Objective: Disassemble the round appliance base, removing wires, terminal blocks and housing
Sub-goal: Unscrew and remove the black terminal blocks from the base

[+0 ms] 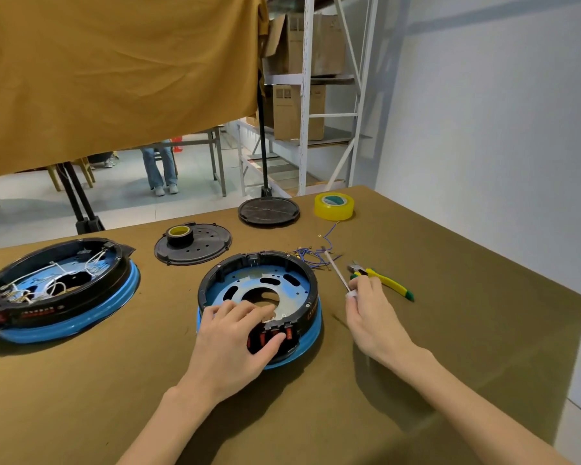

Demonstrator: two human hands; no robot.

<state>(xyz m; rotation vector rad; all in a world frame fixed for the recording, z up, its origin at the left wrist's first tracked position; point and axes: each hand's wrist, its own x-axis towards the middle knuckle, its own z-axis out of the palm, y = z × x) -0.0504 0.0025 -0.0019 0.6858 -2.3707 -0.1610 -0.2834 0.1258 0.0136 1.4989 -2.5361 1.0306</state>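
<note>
1. Surface [450, 347]: olive cloth cover, carrying all items below.
2. Round appliance base [259, 297]: landmark, mid-surface; black ring housing over a blue rim, blue slotted metal plate inside, red switches at its near edge.
3. Second base [57, 290]: well left of the landmark, white wires still inside.
4. Left hand [239, 337]: rests on the landmark's near rim, fingers spread over the plate, thumb on a red switch.
5. Right hand [369, 307]: just right of the landmark, fingers pinching a white tube [336, 271].
6. Cutters [383, 280]: beyond the right hand, yellow-green handles.
7. Blue wires [312, 256]: loose heap at the landmark's far right.
</note>
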